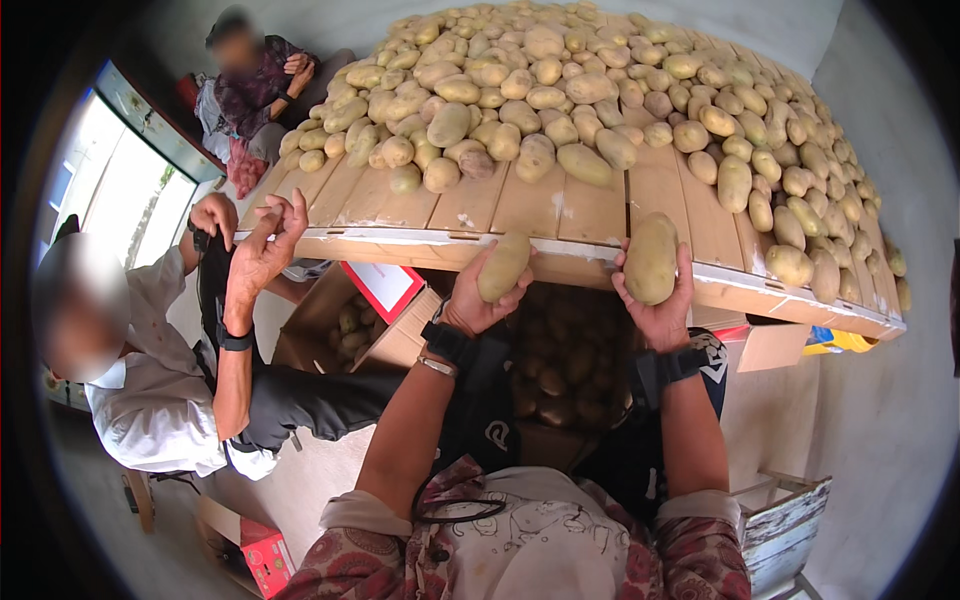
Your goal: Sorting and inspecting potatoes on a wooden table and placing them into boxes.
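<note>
An oblong potato (504,267) rests in my left hand (474,294), fingers curled round its lower part. My right hand (666,324) holds a larger potato (651,259) upright, thumb on one side and fingers on the other. Both hands are at the white-painted front edge of a wooden plank table (592,217). Beyond them a broad heap of potatoes (510,82) covers much of the planks. Between my forearms, below the edge, a container in shadow holds more potatoes (559,375); its walls are hard to make out.
At left sits a person in a white shirt (161,405), hands raised near the table corner. Another person (255,90) sits at the far left end. A cardboard box (397,330) with potatoes stands under the table. A worn wooden chair (787,525) is at lower right, a red carton (262,559) at lower left.
</note>
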Available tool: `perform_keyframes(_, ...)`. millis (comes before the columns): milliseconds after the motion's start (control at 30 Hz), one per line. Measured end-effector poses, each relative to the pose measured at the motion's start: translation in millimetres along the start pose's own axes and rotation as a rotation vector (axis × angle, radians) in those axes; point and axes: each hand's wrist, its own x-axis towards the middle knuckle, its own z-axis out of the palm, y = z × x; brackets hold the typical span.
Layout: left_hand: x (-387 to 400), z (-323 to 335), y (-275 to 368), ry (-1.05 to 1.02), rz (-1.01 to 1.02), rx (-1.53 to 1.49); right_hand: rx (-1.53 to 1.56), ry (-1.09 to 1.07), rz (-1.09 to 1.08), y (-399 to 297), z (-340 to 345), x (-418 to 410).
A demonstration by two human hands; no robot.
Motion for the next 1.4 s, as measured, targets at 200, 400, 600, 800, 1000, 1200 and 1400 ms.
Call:
perform_keyframes(200, 0, 4, -2, 0.261, 0.011, 0.004, -0.035, -0.012, 0.011, 1, -1, -2)
perform_keyframes(400, -5, -7, -10, 0.277, 0.097, 0.108, -0.111, 0.024, -0.017, 3, -16, -4)
perform_keyframes(600, -5, -15, -16, 0.280, 0.140, 0.068, -0.130, 0.191, -0.132, 7, -17, -5)
perform_keyframes(800, -12, -16, -20, 0.191, 0.202, -0.095, -0.052, 0.154, -0.073, 7, -16, -8)
perform_keyframes(1000, -22, -15, -27, 0.203, 0.201, -0.025, -0.125, 0.122, -0.083, 12, -19, -15)
perform_keyframes(1200, -19, -14, -29, 0.217, 0.216, -0.086, -0.095, 0.121, -0.083, 12, -13, -18)
perform_keyframes(1400, -15, -11, -36, 0.267, 0.176, -0.003, -0.110, 0.158, -0.086, 12, -10, -21)
